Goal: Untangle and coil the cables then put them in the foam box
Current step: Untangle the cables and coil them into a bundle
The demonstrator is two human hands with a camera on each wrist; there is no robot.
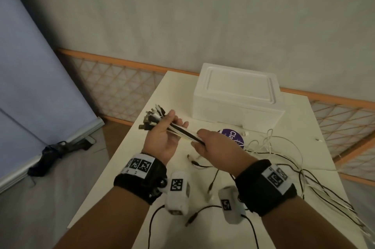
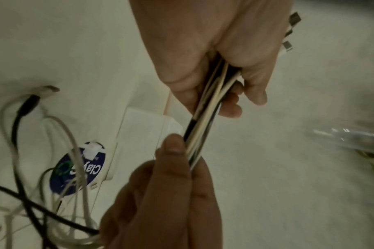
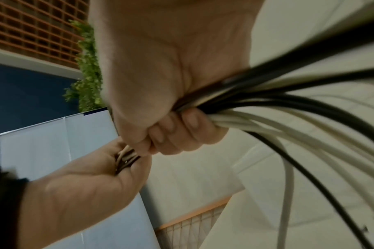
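Both hands hold one bundle of black and white cables (image 1: 183, 132) above the white table (image 1: 142, 147). The left hand (image 1: 162, 137) has its fingers curled round the bundle near the plug ends (image 1: 151, 119), which fan out past the thumb; how many plugs there are cannot be counted, since they blur together. The right hand (image 1: 215, 145) is closed round the same bundle a little further along, and its knuckles hide where the strands leave the fist in the head view. In the right wrist view those strands (image 3: 288, 114) spill loose from under the fingers and run out of the picture. The straight stretch between the two hands lies on a slant, plug ends up and to the left, away from the person, the other end lower and to the right. Loose cable loops (image 1: 284, 147) trail over the table's right side and off its edge. A round purple label (image 1: 233, 137) lies just in front of the foam box (image 1: 237, 94); the hand and cables cover part of it, and only "Cla" reads in the head view, "Clay" in the left wrist view. The box stands closed at the table's far end, apart from the bundle.
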